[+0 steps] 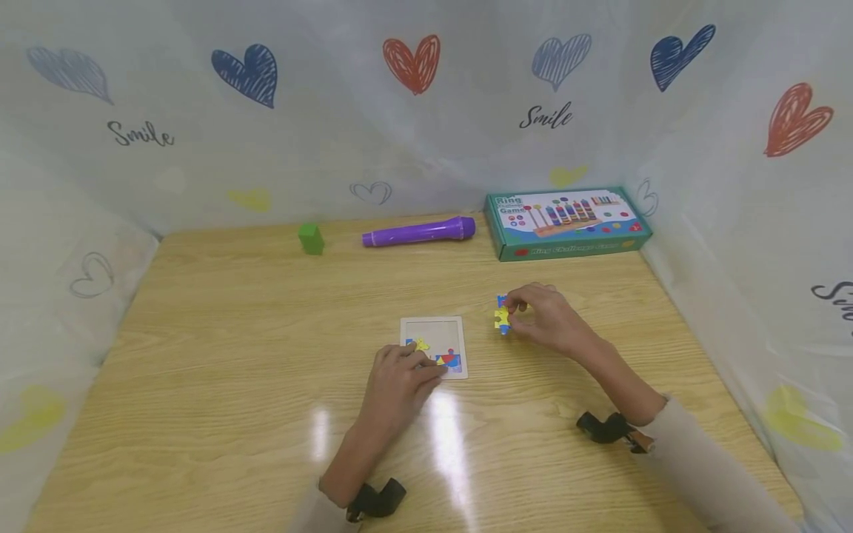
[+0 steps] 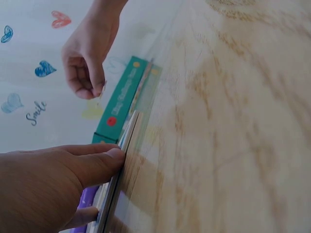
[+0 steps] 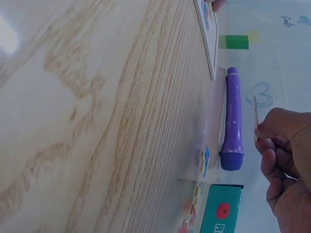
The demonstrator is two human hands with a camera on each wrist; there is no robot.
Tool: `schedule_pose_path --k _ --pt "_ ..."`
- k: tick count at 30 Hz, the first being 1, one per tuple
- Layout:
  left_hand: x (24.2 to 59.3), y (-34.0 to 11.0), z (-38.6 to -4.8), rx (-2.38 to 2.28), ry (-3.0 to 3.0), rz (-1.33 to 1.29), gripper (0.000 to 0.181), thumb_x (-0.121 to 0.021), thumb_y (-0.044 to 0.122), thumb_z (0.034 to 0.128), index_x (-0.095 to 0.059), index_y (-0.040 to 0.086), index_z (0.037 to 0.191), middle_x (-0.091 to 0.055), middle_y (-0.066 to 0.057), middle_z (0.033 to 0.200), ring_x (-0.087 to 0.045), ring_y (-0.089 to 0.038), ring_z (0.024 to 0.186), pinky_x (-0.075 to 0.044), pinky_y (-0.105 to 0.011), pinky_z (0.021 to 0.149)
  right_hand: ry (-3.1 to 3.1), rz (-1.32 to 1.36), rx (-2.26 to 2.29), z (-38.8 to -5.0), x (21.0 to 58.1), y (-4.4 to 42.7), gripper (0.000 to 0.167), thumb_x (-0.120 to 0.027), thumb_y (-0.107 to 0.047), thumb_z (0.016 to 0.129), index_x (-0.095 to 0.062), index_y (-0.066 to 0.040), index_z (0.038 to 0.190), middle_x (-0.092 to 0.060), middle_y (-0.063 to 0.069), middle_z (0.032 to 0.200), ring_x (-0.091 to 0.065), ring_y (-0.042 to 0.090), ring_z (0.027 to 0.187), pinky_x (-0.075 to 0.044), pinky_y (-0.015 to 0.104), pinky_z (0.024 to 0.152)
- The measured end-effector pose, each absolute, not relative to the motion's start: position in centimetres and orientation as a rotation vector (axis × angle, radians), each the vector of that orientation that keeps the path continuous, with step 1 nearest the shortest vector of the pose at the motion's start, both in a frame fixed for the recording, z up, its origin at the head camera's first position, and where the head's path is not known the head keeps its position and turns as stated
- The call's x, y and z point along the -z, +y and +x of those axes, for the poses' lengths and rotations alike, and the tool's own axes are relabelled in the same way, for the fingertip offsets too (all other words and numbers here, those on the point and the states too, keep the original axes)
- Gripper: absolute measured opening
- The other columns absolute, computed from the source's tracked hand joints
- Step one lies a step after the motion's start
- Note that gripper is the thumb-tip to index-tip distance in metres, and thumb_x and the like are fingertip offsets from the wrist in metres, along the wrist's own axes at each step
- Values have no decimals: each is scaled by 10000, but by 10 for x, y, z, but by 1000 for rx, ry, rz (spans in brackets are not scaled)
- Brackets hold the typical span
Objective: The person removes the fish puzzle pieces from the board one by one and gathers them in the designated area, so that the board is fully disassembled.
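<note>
In the head view, a square wooden puzzle tray (image 1: 432, 320) lies mid-table with several coloured jigsaw pieces (image 1: 449, 360) in its lower part. My left hand (image 1: 400, 379) rests on the tray's lower left, covering part of it. Its thumb lies fairly straight on the tray (image 2: 127, 138) in the left wrist view. Right of the tray, my right hand (image 1: 546, 318) pinches a thin puzzle piece (image 3: 255, 114) between thumb and fingertips, seen edge-on in the right wrist view and held above the table. More loose puzzle pieces (image 3: 205, 160) lie on the table, largely hidden by this hand in the head view.
Along the back of the table are a green block (image 1: 311, 239), a purple toy microphone (image 1: 418, 232) and a green Ring Challenge Game box (image 1: 566, 222). A pale sheet with printed hearts (image 1: 413, 63) hangs behind and along the sides.
</note>
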State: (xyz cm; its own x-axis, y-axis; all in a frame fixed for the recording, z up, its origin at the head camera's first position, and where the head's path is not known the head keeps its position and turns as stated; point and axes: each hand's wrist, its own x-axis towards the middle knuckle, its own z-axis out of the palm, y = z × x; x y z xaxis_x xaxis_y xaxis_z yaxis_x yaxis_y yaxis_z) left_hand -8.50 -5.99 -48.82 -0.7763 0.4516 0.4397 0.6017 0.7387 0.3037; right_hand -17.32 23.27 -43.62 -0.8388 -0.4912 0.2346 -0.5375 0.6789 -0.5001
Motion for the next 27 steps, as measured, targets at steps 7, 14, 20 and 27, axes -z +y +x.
schedule_pose_path --k 7,14,20,27 --pt "488 -60 -85 624 -2608 -815 133 -802 204 858 -815 252 982 -716 69 911 -644 -366 1119 -452 -495 965 -2786 860 -878 -173 437 239 162 -742 9 819 -687 -44 962 -663 3 886 -567 190 842 -411 395 782" --pt "487 -60 -85 628 -2614 -813 142 -807 195 853 -816 255 981 -718 68 904 -642 -367 1117 -452 -508 965 -2767 861 -865 -173 439 246 170 -740 33 811 -685 -39 955 -657 3 876 -560 188 827 -398 385 760" --pt "487 -60 -84 634 -2605 -814 154 -815 188 843 -816 255 982 -715 70 902 -641 -362 1113 -450 -509 964 -2775 846 -856 -172 440 252 167 -745 39 814 -689 -22 960 -666 15 885 -555 195 831 -398 397 761" --pt "487 -59 -85 653 -2588 -822 149 -820 180 838 -817 242 973 -715 56 890 -647 -378 1096 -460 -526 951 -2794 831 -847 -172 442 260 158 -726 22 838 -691 -18 986 -681 31 918 -590 206 856 -409 412 793"
